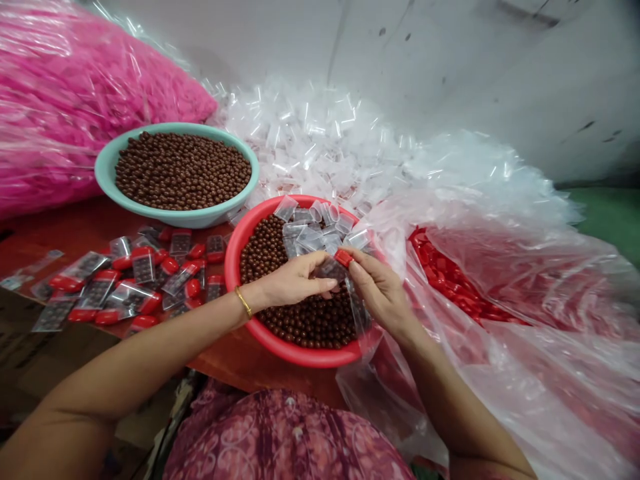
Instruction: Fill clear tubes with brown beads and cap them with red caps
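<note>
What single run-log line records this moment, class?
left hand: holds small packet | right hand: pinches red cap | below: red bowl, brown balls | nearby: teal bowl, filled packets

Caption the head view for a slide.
Over the red bowl of brown balls, the left hand and right hand hold a red-capped clear packet; filled packets lie alongside.

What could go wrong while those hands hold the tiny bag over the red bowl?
The small clear bag, pinched between the left hand and right hand, might slip and spill. The red bowl sits near the edge of the table, so a bump could tip it. Empty bags lying on the brown balls could get buried.
</note>
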Motion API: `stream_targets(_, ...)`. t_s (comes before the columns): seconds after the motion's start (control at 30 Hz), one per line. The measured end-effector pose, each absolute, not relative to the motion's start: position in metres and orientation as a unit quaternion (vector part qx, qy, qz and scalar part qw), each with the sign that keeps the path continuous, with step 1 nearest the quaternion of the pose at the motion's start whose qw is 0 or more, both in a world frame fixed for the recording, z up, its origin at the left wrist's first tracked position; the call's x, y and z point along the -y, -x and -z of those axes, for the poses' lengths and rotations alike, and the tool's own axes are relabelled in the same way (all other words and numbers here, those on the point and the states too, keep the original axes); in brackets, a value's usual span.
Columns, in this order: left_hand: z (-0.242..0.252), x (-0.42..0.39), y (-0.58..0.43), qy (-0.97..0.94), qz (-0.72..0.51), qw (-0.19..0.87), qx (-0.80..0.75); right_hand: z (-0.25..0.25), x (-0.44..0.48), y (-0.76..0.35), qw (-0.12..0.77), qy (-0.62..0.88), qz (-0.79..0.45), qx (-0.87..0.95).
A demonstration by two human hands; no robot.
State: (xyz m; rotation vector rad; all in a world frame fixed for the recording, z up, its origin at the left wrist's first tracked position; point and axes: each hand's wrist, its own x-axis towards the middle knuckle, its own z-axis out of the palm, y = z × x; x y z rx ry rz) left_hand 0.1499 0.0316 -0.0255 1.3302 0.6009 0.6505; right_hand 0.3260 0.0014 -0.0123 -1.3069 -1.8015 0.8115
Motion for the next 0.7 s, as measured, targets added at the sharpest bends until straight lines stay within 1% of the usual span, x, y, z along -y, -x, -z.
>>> stream_targets(0.1, 0.024, -0.027, -0.147, -0.643, -0.272, 0.643, -0.313, 0.018, 0.001, -0.326, 0.371, 0.484, -0.216, 0.763)
stream_targets(0.23, 0.024, -0.022, -0.146, -0.721, -0.281, 0.519, -0.364, 0.021, 0.004, -0.33, 0.316, 0.434, -0.109, 0.836)
stream_targets(0.4, 0.025, -0.022, -0.147, -0.77, -0.254, 0.436, -0.392, 0.02, 0.009, -0.327, 0.238, 0.424, -0.043, 0.873)
stream_targets(0.5, 0.022, -0.023, -0.144, -0.799, -0.219, 0.389, -0.403, 0.02, 0.012, -0.322, 0.232, 0.431, -0.044, 0.871)
stream_targets(0.57, 0.019, -0.022, -0.143, -0.813, -0.191, 0.366, -0.41, 0.019, 0.012, -0.322, 0.241, 0.438, -0.067, 0.863)
stream_targets(0.63, 0.015, -0.021, -0.143, -0.827, -0.162, 0.341, -0.416, 0.017, 0.01, -0.323, 0.256, 0.461, -0.115, 0.842)
stream_targets(0.7, 0.011, -0.02, -0.146, -0.847, -0.133, 0.318, -0.406, 0.017, 0.005, -0.322, 0.302, 0.498, -0.188, 0.791)
